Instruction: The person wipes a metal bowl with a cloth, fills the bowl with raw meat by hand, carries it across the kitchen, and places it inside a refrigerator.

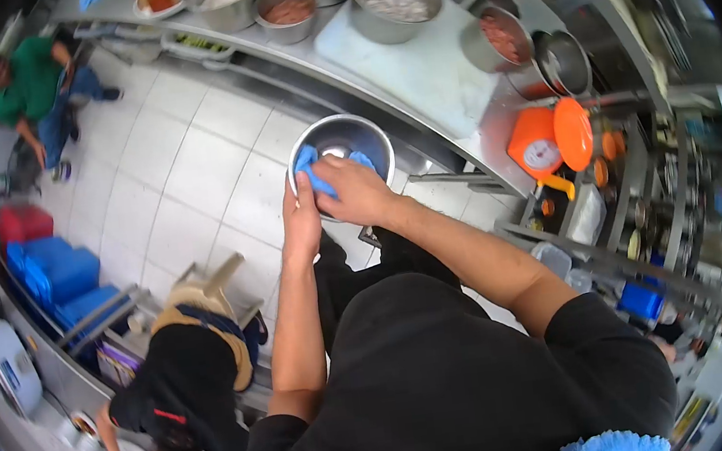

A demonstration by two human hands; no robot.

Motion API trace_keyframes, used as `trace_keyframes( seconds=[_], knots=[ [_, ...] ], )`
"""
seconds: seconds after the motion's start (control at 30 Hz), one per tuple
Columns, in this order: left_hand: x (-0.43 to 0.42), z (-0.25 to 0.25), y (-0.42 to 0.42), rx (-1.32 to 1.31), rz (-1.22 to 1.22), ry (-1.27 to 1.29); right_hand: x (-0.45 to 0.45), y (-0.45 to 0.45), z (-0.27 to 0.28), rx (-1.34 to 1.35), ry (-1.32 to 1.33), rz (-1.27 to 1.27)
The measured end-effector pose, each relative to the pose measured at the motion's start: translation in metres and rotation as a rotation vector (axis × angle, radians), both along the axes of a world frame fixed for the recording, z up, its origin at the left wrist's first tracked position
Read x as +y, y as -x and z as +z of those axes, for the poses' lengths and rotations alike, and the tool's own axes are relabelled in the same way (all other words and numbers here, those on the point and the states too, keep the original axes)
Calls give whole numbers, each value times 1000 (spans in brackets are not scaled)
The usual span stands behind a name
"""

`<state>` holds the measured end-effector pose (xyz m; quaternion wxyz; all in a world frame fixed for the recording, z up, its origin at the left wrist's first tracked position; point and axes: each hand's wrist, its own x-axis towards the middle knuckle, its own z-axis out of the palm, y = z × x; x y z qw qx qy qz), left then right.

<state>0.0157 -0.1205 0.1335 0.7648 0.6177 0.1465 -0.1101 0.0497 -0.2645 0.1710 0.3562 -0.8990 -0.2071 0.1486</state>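
A round steel bowl point(379, 134) is held up over the floor in front of me, its open side facing the camera. My left hand point(302, 214) grips the bowl's near left rim, with the thumb along the edge. Inside, my right hand point(352, 189) presses a blue cloth point(307, 162) against the bowl's wall. The cloth shows on both sides of my fingers. Part of the bowl's bottom is hidden behind my right hand.
A steel counter point(493, 135) runs across the front, bearing a white cutting board point(414, 68) and several metal containers of food. An orange scale point(539, 147) sits right. One person point(191, 378) bends at lower left; another point(33, 85) is at upper left. Tiled floor point(194, 164) lies between.
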Motion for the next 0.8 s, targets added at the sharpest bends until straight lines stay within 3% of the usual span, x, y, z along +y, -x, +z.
trace_keyframes(
  seconds=[0.07,0.17,0.27,0.4,0.43,0.53,0.6,0.67,0.73,0.8],
  knots=[
    [0,8,-3,52,-116,-34,-18,7,17,48,134,78],
    [-26,43,-15,-123,-284,-260,-59,14,70,182,457,239],
    [-46,59,-26,-281,-370,-406,-96,26,84,-59,665,107],
    [-90,94,-24,-422,-456,-564,-136,23,82,-627,530,-123],
    [-104,113,-22,-415,-462,-607,-147,27,70,-643,573,-168],
    [-144,125,-11,-501,-440,-595,-165,53,59,-425,533,-413],
    [-171,122,0,-598,-415,-565,-188,71,72,-123,325,-374],
    [-195,129,8,-485,-477,-599,-212,79,44,-87,-22,-353],
    [-216,136,10,-336,-522,-595,-238,86,73,234,-154,-294],
    [-239,127,11,-537,-373,-591,-262,96,64,246,-220,-153]
  ],
)
